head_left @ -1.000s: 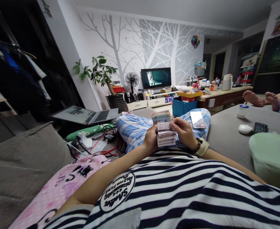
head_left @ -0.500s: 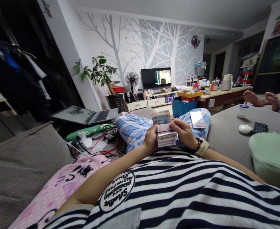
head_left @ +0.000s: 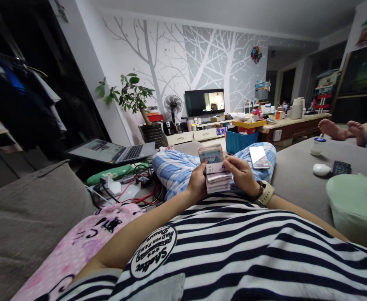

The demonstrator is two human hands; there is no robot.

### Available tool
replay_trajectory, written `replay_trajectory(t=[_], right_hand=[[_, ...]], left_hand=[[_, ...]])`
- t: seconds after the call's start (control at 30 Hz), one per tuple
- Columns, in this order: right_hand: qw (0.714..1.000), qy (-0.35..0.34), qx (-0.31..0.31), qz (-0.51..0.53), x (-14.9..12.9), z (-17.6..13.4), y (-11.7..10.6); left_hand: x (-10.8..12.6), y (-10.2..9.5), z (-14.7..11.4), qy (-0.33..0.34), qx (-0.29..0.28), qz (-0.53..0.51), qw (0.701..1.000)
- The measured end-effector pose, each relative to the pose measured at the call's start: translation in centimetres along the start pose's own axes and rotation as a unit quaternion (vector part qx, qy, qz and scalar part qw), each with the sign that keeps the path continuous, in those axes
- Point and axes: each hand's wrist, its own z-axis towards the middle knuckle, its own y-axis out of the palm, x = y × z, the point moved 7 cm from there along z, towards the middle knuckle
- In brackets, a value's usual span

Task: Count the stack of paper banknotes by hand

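My left hand (head_left: 197,180) is closed around the left side of a stack of banknotes (head_left: 213,156), its thumb on the front. At the right edge, the thumb and fingers of my right hand (head_left: 242,174) pinch the notes. The upper part of the stack shows a bluish-grey face, with a pale strip across its lower half. Several layers of folded paper ends (head_left: 219,184) hang below, close to my striped shirt. The stack is above my lap, between my legs in blue checked trousers (head_left: 173,167). A phone (head_left: 259,157) lies on my right knee.
To the left, an open laptop (head_left: 114,151) rests above a green cushion (head_left: 108,174) and tangled cables (head_left: 145,192). At right are a mouse (head_left: 321,169), a small jar (head_left: 317,146), a green neck pillow (head_left: 342,196) and another person's bare feet (head_left: 333,128).
The pale strip at the front of the notes has shifted slightly, its printed figures sitting differently. Both hands keep nearly the same place and grip.
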Motion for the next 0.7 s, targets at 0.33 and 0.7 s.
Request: replay_trajectory(t=[0.33,0.7], right_hand=[[1.000,0.009,-0.005,-0.002,0.35,0.02,0.00],[0.999,0.025,0.020,-0.003,0.73,-0.01,-0.16]], left_hand=[[0.10,-0.03,0.51,0.023,-0.014,0.018,0.999],[0.46,0.03,0.01,0.045,0.026,0.018,0.999]])
